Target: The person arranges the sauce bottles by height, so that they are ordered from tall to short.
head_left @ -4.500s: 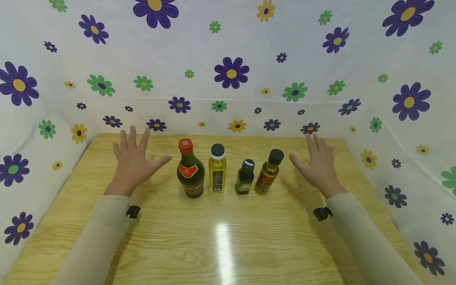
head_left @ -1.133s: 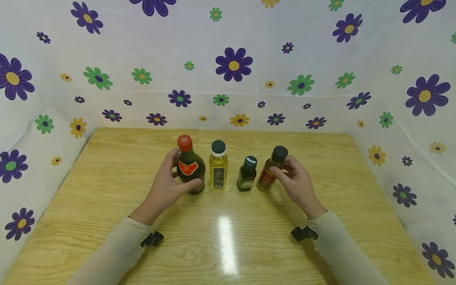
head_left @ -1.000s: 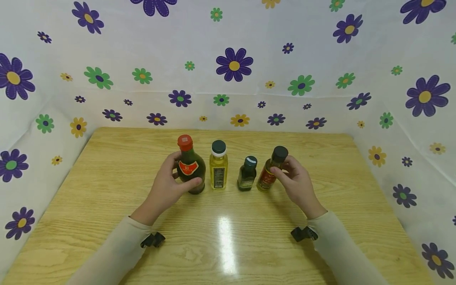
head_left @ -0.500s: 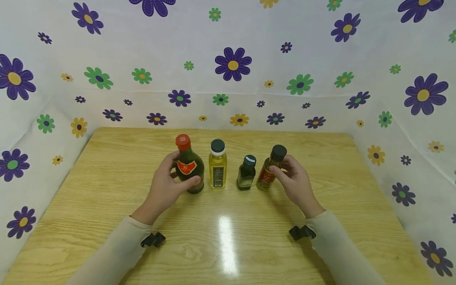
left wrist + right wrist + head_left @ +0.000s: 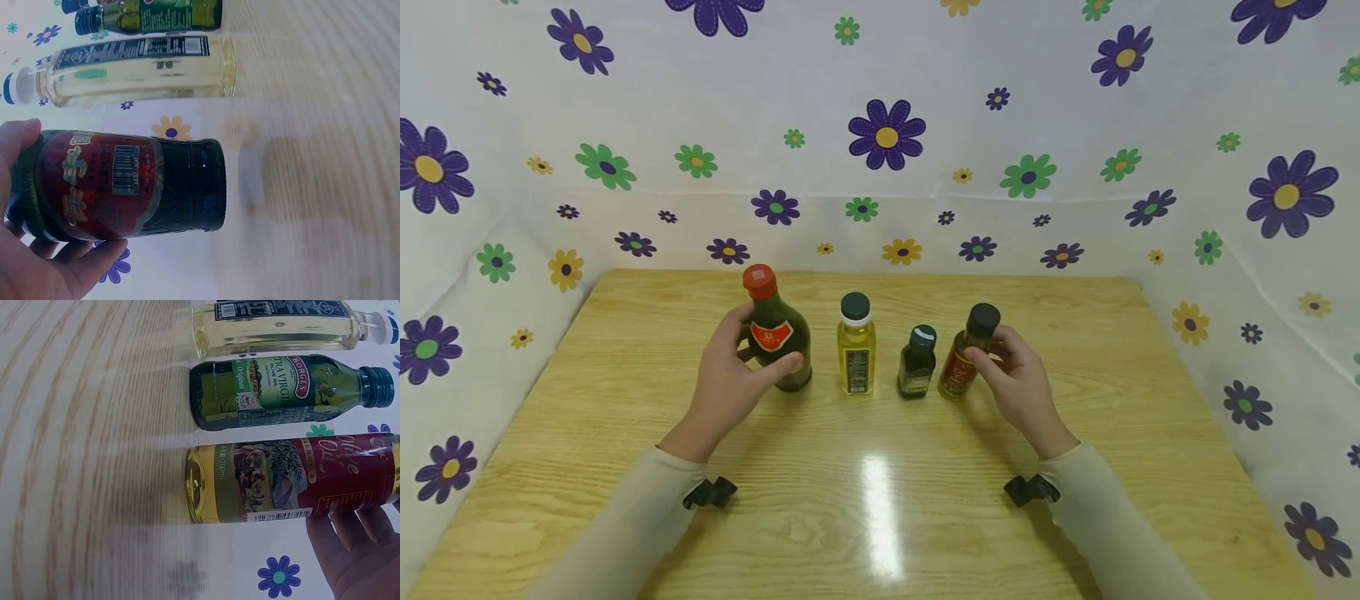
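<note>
Gripping a bottle at each end of a row of four, two hands work over a wooden table (image 5: 775,500) in the head view. The left hand (image 5: 722,383) curls its fingers and thumb round the body of the red-capped bottle (image 5: 782,333), at the row's left end. At the right end, the right hand (image 5: 1022,385) clasps the red-labelled oil bottle (image 5: 958,371) high up, its thumb on the near side below the cap. Between them stand the yellow-oil bottle (image 5: 856,358) and the small dark-green bottle (image 5: 916,367), touched by neither hand.

From the left wrist, a gap shows between the red-capped bottle's base and its dim reflection, so it appears raised off the table. The fingers are clamped round its label and shoulder. It looks like glass: I would expect it stiff, slick and breakable, and probably the heaviest of the four (how full it is, I cannot tell). Where the body narrows to the shoulder should give the surest hold.

From the right wrist, the red-labelled oil bottle's base seems to rest on the table, just beside the small dark-green bottle. Fingers (image 5: 350,531) press its upper body; the thumb is hidden here. Slimmer, it should handle more lightly, though a grip lower on the label would likely steady it better.
</note>
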The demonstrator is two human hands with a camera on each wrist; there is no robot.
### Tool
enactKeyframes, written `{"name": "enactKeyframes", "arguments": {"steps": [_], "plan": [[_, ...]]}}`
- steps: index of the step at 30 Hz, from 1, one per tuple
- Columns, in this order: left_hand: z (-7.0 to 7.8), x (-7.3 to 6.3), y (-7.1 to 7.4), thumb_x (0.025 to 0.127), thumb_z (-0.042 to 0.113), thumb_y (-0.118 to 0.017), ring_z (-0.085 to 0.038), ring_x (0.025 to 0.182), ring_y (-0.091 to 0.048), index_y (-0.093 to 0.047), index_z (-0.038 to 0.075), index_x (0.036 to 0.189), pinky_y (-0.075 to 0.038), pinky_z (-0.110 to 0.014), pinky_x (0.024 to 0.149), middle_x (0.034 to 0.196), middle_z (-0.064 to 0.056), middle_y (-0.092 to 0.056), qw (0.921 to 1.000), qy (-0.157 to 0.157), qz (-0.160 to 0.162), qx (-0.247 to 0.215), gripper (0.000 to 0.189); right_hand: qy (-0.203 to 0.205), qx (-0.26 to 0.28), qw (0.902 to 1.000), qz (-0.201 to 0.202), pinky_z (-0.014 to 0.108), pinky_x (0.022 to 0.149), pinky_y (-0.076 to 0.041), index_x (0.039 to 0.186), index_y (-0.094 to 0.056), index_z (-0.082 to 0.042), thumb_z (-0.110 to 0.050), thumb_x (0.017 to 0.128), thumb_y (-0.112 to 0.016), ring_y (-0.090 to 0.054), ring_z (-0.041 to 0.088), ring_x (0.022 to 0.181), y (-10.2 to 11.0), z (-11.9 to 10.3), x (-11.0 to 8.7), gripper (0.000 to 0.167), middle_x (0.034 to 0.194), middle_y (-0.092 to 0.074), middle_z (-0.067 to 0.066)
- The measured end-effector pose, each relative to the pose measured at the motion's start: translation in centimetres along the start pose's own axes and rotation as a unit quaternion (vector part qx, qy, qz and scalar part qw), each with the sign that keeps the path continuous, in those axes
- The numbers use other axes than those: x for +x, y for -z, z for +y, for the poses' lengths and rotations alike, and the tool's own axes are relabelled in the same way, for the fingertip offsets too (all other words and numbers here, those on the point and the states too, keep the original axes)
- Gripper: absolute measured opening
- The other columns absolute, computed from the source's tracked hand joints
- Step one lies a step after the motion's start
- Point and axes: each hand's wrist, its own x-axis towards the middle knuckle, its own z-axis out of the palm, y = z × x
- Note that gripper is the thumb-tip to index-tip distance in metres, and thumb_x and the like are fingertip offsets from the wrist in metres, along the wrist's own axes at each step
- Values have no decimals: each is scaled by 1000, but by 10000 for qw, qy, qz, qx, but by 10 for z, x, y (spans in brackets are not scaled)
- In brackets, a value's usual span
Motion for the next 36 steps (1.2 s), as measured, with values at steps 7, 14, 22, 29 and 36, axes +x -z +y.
{"name": "enactKeyframes", "arguments": {"steps": [7,14,22,29,36], "plan": [[-6,13,5,87,19,-86,-31,124,-57,-45,10,151,-50,-60,104,140,-12,-57,10000,-3,-20,48,75,-77,-51,10000,30,16,97,-51,132,-61,-2,-12,104,-64,-60,2,118,-1,1,0,30,126,-64,13],[-12,34,10,88,20,-85,-30,126,-56,-46,13,151,-49,-59,106,141,-11,-56,10000,12,17,52,74,-88,-18,9999,59,16,97,-51,132,-60,0,-11,103,-64,-60,1,118,-1,1,-2,31,126,-64,12],[-19,57,11,89,28,-84,-32,133,-53,-41,13,155,-45,-59,111,148,-11,-52,9997,108,-30,201,80,24,177,9998,59,17,96,-52,130,-61,0,-8,102,-65,-61,4,118,-2,1,-1,30,123,-64,8],[-22,73,8,89,28,-84,-30,133,-53,-43,14,154,-45,-57,112,148,-9,-52,9999,105,-3,106,78,102,149,9998,47,17,96,-52,131,-60,0,-7,102,-65,-62,3,116,-3,1,-1,30,122,-64,10],[-27,83,4,89,27,-84,-30,132,-52,-44,14,152,-43,-57,114,147,-8,-52,9996,218,-7,-159,76,113,131,9998,39,17,96,-52,132,-60,0,-7,103,-64,-61,3,116,-3,2,-2,30,122,-64,10]]}}
